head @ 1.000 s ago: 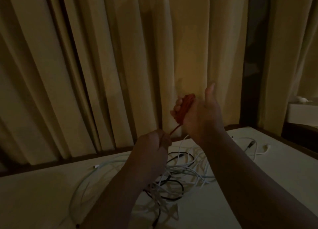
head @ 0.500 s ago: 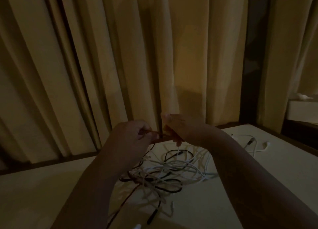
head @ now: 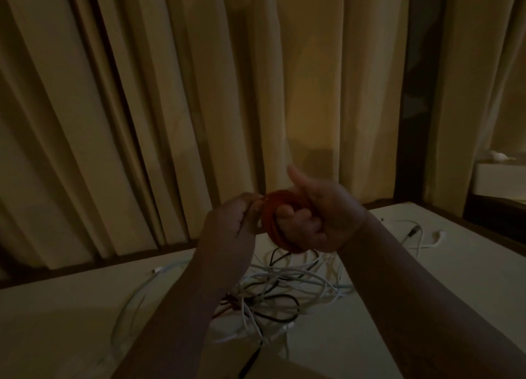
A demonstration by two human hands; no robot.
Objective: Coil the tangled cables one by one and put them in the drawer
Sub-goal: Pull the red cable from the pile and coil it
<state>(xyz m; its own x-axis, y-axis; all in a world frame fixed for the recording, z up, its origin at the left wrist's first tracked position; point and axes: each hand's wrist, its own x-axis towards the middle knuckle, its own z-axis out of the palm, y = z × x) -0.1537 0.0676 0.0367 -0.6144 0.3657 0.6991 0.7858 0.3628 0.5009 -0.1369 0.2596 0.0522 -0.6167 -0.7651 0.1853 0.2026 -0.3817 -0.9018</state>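
Yellow curtains (head: 199,94) hang in folds behind both hands. Below the hands a tangle of white and black cables (head: 284,284) lies on the pale table (head: 427,307), partly hidden by the forearms. Another white cable (head: 412,233) trails off to the right of the grip. Both hands are raised above the tangle, close together. The right hand (head: 321,216) has its thumb (head: 296,176) pointing up and its fingers curled through the red cable (head: 273,216), which is wound in loops around them. The left hand (head: 227,230), just left of the coil, pinches the red cable at the coil's edge.
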